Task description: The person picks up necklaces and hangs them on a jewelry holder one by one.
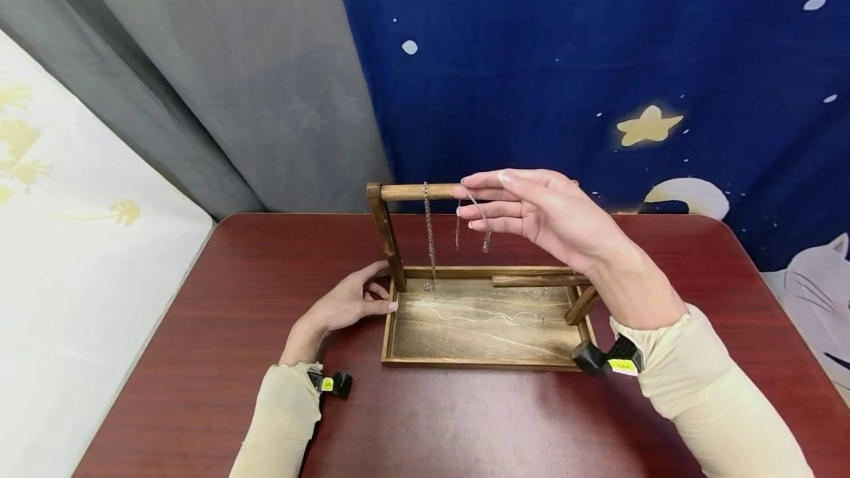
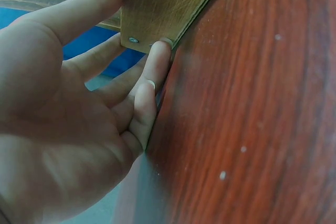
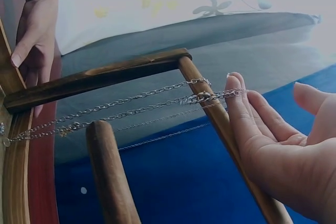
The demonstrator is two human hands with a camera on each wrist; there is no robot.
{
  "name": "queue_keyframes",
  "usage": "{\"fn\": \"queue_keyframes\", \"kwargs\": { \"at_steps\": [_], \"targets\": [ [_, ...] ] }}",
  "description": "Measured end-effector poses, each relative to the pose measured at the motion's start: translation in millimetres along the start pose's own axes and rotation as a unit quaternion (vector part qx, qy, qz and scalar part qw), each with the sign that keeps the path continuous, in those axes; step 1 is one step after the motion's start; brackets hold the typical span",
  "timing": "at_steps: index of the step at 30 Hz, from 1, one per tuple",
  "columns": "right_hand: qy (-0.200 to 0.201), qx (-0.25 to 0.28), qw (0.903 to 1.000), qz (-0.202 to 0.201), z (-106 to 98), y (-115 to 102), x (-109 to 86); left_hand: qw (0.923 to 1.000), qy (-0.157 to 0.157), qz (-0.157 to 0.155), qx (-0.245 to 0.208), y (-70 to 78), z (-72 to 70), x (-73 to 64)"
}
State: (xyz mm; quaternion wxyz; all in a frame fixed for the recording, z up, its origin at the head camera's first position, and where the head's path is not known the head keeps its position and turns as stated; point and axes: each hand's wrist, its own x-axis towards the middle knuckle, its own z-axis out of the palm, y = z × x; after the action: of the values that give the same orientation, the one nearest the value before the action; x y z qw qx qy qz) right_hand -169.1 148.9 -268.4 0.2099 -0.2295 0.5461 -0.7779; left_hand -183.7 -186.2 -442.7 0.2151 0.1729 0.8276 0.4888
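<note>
A wooden jewelry stand (image 1: 405, 192) has a high bar over a shallow tray (image 1: 465, 364). My left hand (image 1: 348, 297) grips the tray's left end, thumb at its edge and fingers round the back corner. A silver chain necklace (image 1: 429, 234) hangs from the bar's left part. To its right, my right hand (image 1: 558, 212) is raised at the bar with fingers nearly straight. A thinner chain (image 1: 487, 231) drapes by those fingers; in the right wrist view the thumb stands apart and a chain end (image 3: 233, 93) touches the fingertips.
Fine silver chains (image 1: 488, 313) lie in the tray. A shorter wooden rod (image 1: 541, 281) juts in low from the right side of the stand. The dark red table (image 1: 265, 264) surrounds it, with grey and blue curtains (image 1: 498, 57) behind.
</note>
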Motion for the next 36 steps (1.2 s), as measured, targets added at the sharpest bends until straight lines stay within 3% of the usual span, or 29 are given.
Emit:
{"fn": "queue_keyframes", "kwargs": {
  "at_steps": [36],
  "targets": [
    [-0.029, -0.009, 0.9989, 0.037, -11, 34, -7.5, 1.0, -0.002, 0.002, -0.002, -4.5, -0.5, 1.9]
  ]
}}
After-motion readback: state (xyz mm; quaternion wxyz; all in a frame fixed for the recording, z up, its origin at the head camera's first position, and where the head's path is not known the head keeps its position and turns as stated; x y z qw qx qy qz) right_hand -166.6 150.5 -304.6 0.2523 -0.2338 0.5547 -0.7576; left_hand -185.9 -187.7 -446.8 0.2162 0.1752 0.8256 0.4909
